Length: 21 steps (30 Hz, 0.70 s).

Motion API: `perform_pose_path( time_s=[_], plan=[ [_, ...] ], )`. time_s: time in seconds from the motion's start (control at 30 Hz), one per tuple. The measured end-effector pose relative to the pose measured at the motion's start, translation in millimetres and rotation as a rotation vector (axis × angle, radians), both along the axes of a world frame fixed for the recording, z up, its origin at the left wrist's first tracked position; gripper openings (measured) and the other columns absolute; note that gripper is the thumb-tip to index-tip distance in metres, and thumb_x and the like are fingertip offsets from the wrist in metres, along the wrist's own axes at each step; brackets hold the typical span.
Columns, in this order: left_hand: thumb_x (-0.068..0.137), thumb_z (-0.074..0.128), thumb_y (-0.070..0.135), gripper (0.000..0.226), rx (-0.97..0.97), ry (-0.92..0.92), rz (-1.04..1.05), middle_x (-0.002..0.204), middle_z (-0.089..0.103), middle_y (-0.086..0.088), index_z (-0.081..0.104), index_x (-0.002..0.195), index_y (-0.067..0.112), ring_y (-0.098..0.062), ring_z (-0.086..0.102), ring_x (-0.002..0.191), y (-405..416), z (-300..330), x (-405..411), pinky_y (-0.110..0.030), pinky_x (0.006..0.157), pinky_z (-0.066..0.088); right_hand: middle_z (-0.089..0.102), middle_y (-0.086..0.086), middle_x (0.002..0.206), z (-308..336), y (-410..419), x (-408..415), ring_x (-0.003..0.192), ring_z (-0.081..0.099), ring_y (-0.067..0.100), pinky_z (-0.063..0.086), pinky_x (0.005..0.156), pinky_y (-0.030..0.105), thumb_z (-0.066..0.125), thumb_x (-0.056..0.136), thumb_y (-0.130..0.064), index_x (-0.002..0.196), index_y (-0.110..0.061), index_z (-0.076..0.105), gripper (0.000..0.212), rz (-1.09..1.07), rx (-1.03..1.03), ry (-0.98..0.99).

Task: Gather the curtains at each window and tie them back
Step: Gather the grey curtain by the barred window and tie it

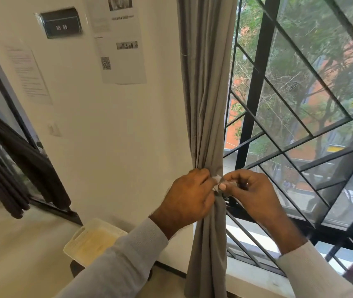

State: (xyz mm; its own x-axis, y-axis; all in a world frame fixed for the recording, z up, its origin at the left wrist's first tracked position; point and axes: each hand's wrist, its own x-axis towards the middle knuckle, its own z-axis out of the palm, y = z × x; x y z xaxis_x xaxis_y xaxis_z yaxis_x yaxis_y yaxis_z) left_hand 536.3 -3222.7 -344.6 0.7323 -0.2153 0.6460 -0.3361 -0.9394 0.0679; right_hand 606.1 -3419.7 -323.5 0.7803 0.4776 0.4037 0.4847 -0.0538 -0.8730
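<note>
Barred window showing behind hands | left hand gripping gathered curtain | right hand pinching pale tie beside it

Tight at the curtain, open on the wall side

Bare wall left of the gathered curtain leaves free passage; right side is blocked by the black window grille (bars just beside the fabric). Below left, a white tray sits near the wall, under the left forearm.
</note>
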Motion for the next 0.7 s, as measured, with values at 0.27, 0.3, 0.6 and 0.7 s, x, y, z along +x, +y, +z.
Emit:
perform_pose_path(
  time_s=[0.27,0.3,0.6,0.7],
  plan=[
    [0.094,0.075,0.027,0.015,-0.338,0.456,-0.173,0.115,0.047,0.006,0.073,0.097,0.012,-0.011,0.054,0.102,16.0,10.8,8.5,-0.016,0.089,0.042,0.074,-0.012,0.096,-20.5,-2.1,16.0,0.094,0.07,0.011,0.056,0.083,0.028,0.073,0.097,-0.009,0.1,-0.034,0.078,0.025,0.007,-0.259,-0.246],
    [0.09,0.078,0.025,0.016,-0.329,0.512,-0.225,0.117,0.046,0.005,0.072,0.097,0.013,-0.011,0.053,0.105,18.8,14.0,10.1,-0.018,0.093,0.043,0.072,-0.013,0.095,-18.7,-1.3,15.9,0.093,0.068,0.008,0.054,0.083,0.024,0.07,0.099,-0.008,0.098,-0.037,0.075,0.029,0.014,-0.278,-0.247],
    [0.091,0.076,0.024,0.019,-0.228,0.342,-0.316,0.106,0.057,0.001,0.065,0.105,0.017,-0.019,0.056,0.096,27.6,23.7,14.0,-0.034,0.087,0.051,0.07,-0.004,0.091,22.0,5.0,19.8,0.084,0.065,0.004,0.054,0.083,0.028,0.052,0.105,-0.001,0.095,-0.017,0.074,0.028,0.221,-0.571,-0.003],
    [0.096,0.078,0.023,0.026,-0.222,0.134,-0.271,0.106,0.066,0.003,0.067,0.118,0.015,-0.013,0.059,0.093,26.1,18.9,6.0,-0.027,0.087,0.052,0.067,0.009,0.08,26.7,11.3,21.1,0.078,0.062,0.014,0.05,0.07,0.027,0.048,0.096,0.014,0.085,-0.001,0.074,0.032,0.192,-0.384,0.289]
  ],
)
